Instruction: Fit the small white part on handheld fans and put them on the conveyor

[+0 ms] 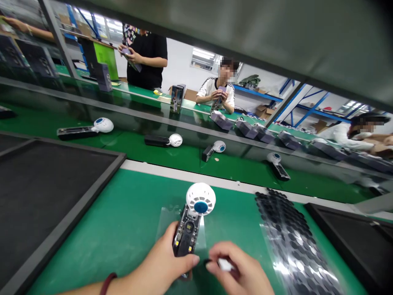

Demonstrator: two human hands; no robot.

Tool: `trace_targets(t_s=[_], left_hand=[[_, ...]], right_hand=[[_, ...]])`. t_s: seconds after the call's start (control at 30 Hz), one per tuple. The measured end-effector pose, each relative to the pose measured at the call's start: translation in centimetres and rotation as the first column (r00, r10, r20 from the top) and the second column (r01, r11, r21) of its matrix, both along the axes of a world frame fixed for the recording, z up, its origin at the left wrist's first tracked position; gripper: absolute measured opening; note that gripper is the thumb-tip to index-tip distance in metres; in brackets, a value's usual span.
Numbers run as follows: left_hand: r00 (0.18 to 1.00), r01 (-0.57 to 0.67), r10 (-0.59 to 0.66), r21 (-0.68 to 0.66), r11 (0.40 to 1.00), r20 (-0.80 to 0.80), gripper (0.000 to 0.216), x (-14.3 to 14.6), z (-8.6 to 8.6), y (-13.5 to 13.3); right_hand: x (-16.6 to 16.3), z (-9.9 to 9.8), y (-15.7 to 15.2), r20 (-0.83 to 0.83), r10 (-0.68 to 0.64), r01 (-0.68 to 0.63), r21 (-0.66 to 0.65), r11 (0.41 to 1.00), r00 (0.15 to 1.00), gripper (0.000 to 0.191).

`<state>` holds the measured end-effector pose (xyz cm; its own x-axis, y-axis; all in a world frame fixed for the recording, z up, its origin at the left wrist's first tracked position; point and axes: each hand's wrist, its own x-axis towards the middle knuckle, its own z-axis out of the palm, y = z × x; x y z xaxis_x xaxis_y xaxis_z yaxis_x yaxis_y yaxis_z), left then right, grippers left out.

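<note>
the left hand (167,264) was clamped round the handle of a small handheld fan (193,219), pinning it flat on the green tabletop (129,213) with its open back up. the right hand (238,268) pinched a small dark piece (208,261) just beside it. a sheet of black pads (288,229) lay near, to the right. no readable writing.

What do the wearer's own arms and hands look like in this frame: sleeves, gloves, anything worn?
Both hands are bare, with no gloves. The left hand comes in on a bare forearm with no sleeve in view, and a thin dark red band sits round its wrist. The right hand shows no ring, watch or band; its wrist is cut off by the frame edge.
</note>
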<state>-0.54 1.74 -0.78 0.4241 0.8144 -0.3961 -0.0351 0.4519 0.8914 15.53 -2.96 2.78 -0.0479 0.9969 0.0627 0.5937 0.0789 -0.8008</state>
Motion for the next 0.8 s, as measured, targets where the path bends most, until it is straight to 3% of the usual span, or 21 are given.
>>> trace_targets(t_s=[0.1, 0.23, 0.5, 0.67, 0.8], left_hand=[[0.999, 0.015, -0.014, 0.025, 1.0, -0.032, 0.053, 0.0, -0.1, 0.1], [0.988, 0.036, -0.031, 0.03, 0.999, -0.15, 0.054, 0.2, 0.5, 0.1], [0.966, 0.042, -0.012, 0.11, 0.993, -0.26, 0.051, 0.2, 0.6, 0.1], [0.976, -0.022, 0.033, 0.054, 0.998, -0.215, 0.051, 0.4, 1.1, 0.0], [0.97, 0.01, -0.001, 0.038, 0.999, -0.243, 0.052, 0.4, 1.3, -0.1]], right_hand=[[-1.5, 0.5, 2.4, -0.056, -0.036, 0.035, -0.019, 0.999, 0.998, 0.012], [-2.7, 0.3, 3.8, -0.043, -0.07, 0.072, 0.05, 0.996, 0.997, 0.015], [-3.0, 0.1, 3.6, 0.044, -0.087, 0.082, 0.092, 0.992, 0.995, 0.02], [-3.1, 0.0, 3.5, 0.094, -0.075, 0.059, 0.168, 0.984, 0.993, 0.026], [-3.0, -0.1, 3.4, 0.138, -0.049, 0.022, 0.189, 0.982, 0.989, 0.027]])
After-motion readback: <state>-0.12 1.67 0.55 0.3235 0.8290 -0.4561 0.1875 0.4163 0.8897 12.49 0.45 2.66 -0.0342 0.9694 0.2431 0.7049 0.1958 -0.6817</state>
